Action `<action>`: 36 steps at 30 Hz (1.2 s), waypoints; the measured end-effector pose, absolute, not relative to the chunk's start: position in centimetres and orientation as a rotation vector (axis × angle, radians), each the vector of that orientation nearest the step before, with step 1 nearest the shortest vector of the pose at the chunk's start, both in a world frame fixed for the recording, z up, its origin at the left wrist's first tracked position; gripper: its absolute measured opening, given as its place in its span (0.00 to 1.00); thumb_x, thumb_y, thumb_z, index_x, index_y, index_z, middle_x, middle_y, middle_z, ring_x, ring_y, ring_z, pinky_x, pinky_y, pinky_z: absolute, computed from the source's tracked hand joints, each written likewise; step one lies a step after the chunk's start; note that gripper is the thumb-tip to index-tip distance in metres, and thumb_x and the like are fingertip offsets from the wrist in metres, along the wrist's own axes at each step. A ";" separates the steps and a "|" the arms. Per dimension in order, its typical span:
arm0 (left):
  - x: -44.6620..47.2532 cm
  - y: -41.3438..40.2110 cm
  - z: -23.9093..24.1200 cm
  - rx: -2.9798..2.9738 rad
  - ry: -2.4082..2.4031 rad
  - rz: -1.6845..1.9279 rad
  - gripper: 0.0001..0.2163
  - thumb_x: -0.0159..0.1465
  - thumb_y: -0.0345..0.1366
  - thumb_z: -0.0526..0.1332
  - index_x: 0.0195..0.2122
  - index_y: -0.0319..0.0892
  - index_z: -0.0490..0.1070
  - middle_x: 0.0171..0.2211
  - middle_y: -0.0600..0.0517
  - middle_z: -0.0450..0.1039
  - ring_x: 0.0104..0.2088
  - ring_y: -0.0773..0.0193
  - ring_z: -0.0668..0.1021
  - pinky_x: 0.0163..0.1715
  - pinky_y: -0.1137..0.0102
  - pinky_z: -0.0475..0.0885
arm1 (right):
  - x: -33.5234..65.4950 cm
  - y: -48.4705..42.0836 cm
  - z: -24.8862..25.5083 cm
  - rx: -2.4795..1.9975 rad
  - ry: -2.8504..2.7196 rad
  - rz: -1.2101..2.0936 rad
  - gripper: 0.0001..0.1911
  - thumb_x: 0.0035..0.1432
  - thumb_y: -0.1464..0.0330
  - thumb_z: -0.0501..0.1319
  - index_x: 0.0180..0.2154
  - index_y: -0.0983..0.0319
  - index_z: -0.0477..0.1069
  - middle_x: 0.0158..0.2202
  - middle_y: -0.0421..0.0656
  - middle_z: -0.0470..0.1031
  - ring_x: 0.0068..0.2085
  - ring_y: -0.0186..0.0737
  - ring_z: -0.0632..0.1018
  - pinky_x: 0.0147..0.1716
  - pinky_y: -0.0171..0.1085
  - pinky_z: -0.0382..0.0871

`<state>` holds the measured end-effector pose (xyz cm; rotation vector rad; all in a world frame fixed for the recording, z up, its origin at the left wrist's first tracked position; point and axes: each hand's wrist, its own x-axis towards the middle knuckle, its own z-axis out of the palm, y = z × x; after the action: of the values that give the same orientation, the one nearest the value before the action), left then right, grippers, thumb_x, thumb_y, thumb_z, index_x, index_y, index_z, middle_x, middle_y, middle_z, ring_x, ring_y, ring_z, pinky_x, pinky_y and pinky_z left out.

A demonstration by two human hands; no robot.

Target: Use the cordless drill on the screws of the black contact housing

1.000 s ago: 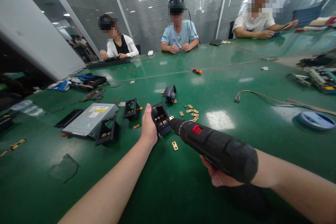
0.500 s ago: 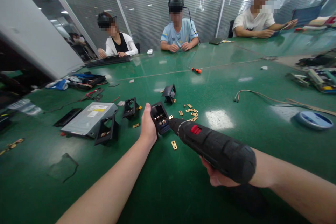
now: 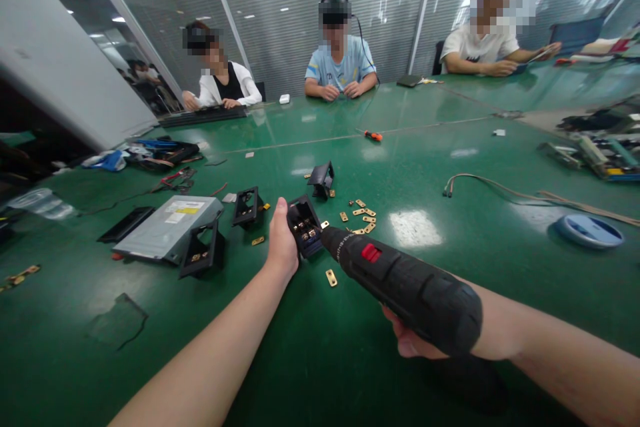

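My left hand (image 3: 282,238) is closed around the left side of a black plastic housing (image 3: 301,205), its thumb along the edge. Several brass-coloured metal contacts show inside the housing. In my right hand (image 3: 417,340) is a black cordless drill (image 3: 400,280) with a red switch on top. The drill's nose points at the housing's right side; whether the bit touches it I cannot tell. Small brass plates (image 3: 369,219) lie scattered beyond the drill, and a single brass plate (image 3: 331,277) lies nearer to me.
Similar black housings stand behind (image 3: 321,179) and to the left (image 3: 247,205), one by a silver disc drive (image 3: 167,227). An orange screwdriver (image 3: 373,136), a cable (image 3: 495,185) and a blue round lid (image 3: 589,230) lie farther out. Three people sit across the green table (image 3: 280,360).
Both hands, the housing and the drill keep almost the same pose. The whole view has shifted very slightly, and the drill's rear end sits a touch further left.
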<state>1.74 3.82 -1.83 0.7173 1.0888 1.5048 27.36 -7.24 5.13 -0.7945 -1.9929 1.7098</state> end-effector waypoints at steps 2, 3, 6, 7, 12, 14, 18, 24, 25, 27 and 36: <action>1.7 3.8 -1.9 0.717 1.082 1.506 0.27 0.62 0.65 0.64 0.42 0.43 0.74 0.33 0.48 0.81 0.34 0.52 0.85 0.36 0.60 0.80 | 27.4 -7.2 5.1 -0.760 -1.989 1.725 0.17 0.53 0.64 0.76 0.44 0.61 0.79 0.29 0.36 0.72 0.30 0.34 0.72 0.33 0.35 0.71; 1.7 3.8 -1.9 0.718 1.080 1.503 0.28 0.62 0.65 0.64 0.42 0.43 0.75 0.33 0.48 0.81 0.34 0.52 0.85 0.36 0.60 0.80 | 27.4 -7.2 5.0 -0.735 -1.987 1.730 0.17 0.54 0.64 0.76 0.44 0.61 0.79 0.29 0.36 0.71 0.31 0.34 0.72 0.33 0.35 0.71; 1.6 3.7 -1.8 0.722 1.079 1.491 0.29 0.62 0.66 0.63 0.43 0.42 0.75 0.32 0.48 0.81 0.32 0.52 0.84 0.35 0.60 0.80 | 27.3 -7.1 4.9 -0.701 -1.986 1.724 0.12 0.55 0.65 0.75 0.39 0.61 0.77 0.29 0.36 0.71 0.31 0.34 0.72 0.34 0.35 0.71; 1.6 3.7 -1.8 0.721 1.082 1.487 0.29 0.62 0.66 0.63 0.43 0.42 0.75 0.32 0.48 0.81 0.32 0.52 0.84 0.34 0.60 0.80 | 27.3 -7.1 5.0 -0.701 -1.990 1.721 0.12 0.55 0.65 0.75 0.36 0.61 0.75 0.29 0.36 0.71 0.31 0.34 0.72 0.34 0.35 0.71; 1.8 3.8 -1.7 0.684 1.111 1.480 0.29 0.62 0.66 0.63 0.42 0.42 0.76 0.31 0.48 0.81 0.31 0.53 0.84 0.35 0.60 0.80 | 27.1 -7.4 5.3 -0.753 -1.949 1.730 0.18 0.53 0.64 0.75 0.28 0.60 0.66 0.28 0.36 0.70 0.30 0.34 0.71 0.32 0.35 0.70; 1.8 3.8 -1.7 0.682 1.112 1.477 0.29 0.61 0.67 0.63 0.42 0.42 0.76 0.31 0.48 0.81 0.31 0.53 0.84 0.35 0.59 0.80 | 27.0 -7.5 5.3 -0.784 -1.915 1.731 0.18 0.52 0.64 0.76 0.29 0.60 0.66 0.28 0.36 0.71 0.30 0.34 0.72 0.32 0.35 0.70; 1.8 3.8 -1.7 0.700 1.110 1.481 0.30 0.60 0.67 0.64 0.42 0.42 0.76 0.32 0.48 0.81 0.32 0.53 0.84 0.36 0.59 0.80 | 27.1 -7.3 4.7 -0.760 -1.937 1.766 0.17 0.49 0.65 0.77 0.31 0.61 0.71 0.28 0.36 0.72 0.30 0.32 0.71 0.31 0.34 0.69; 1.8 3.8 -1.6 0.708 1.120 1.483 0.30 0.60 0.67 0.64 0.43 0.42 0.77 0.32 0.47 0.81 0.31 0.53 0.83 0.35 0.59 0.80 | 27.4 -7.2 3.8 -0.827 -1.919 1.757 0.23 0.48 0.65 0.80 0.45 0.62 0.78 0.28 0.35 0.72 0.30 0.33 0.71 0.30 0.33 0.67; 1.8 3.9 -1.6 0.709 1.118 1.488 0.30 0.60 0.67 0.64 0.42 0.41 0.77 0.32 0.47 0.81 0.31 0.53 0.83 0.35 0.59 0.80 | 27.4 -7.2 3.8 -0.828 -1.915 1.753 0.25 0.48 0.65 0.80 0.46 0.62 0.78 0.28 0.35 0.72 0.30 0.33 0.71 0.30 0.34 0.67; 1.8 3.9 -1.7 0.713 1.115 1.503 0.29 0.61 0.66 0.65 0.42 0.42 0.77 0.32 0.47 0.81 0.32 0.54 0.83 0.36 0.60 0.80 | 27.3 -7.3 3.9 -0.827 -1.906 1.753 0.27 0.47 0.65 0.81 0.48 0.63 0.78 0.28 0.35 0.73 0.30 0.33 0.71 0.30 0.34 0.67; 1.7 3.9 -1.7 0.713 1.060 1.513 0.26 0.62 0.64 0.65 0.38 0.42 0.74 0.31 0.47 0.81 0.31 0.53 0.84 0.34 0.61 0.80 | 27.1 -6.9 3.5 -0.841 -1.785 1.896 0.22 0.40 0.67 0.82 0.34 0.62 0.75 0.27 0.36 0.75 0.29 0.34 0.74 0.30 0.34 0.69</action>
<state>1.65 3.95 -1.68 0.7130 1.0597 1.5125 27.12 -6.93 3.51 -0.8408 -1.7849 1.8965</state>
